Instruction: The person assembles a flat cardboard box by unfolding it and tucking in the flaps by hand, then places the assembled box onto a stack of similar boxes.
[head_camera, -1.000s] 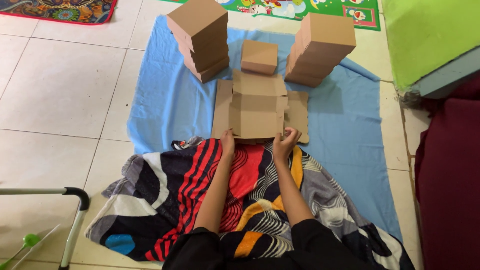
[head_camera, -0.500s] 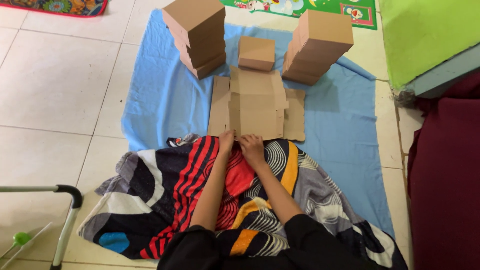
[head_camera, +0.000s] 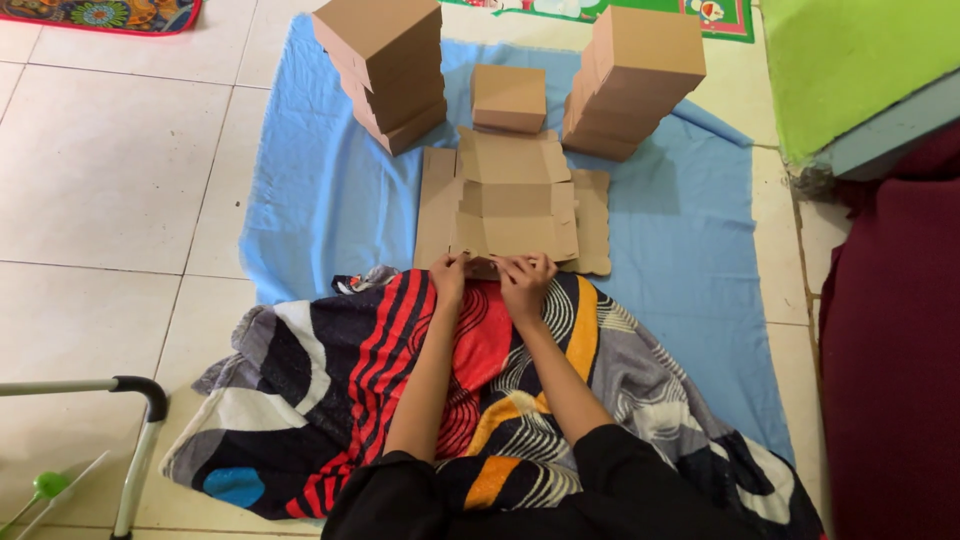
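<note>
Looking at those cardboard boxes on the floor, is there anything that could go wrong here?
A couple of things, maybe. The left stack of boxes leans and sits unevenly, so a nudge might topple it onto the flat cardboard sheet. Both the left hand and right hand press the sheet's near edge, where it overlaps the patterned cloth; that soft, uneven base could make a fold go crooked.

Single view only: head-worn camera, above seated person, facing steeply down and forward onto white tiled floor (head_camera: 100, 180). Mid range: forearms enter from bottom edge, reaching up-frame toward flat brown unfolded cardboard sheet (head_camera: 510, 205) near frame centre. Beyond sheet, top edge crops stacks of brown cardboard boxes (head_camera: 385, 65). No second view, so no shared area.
</note>
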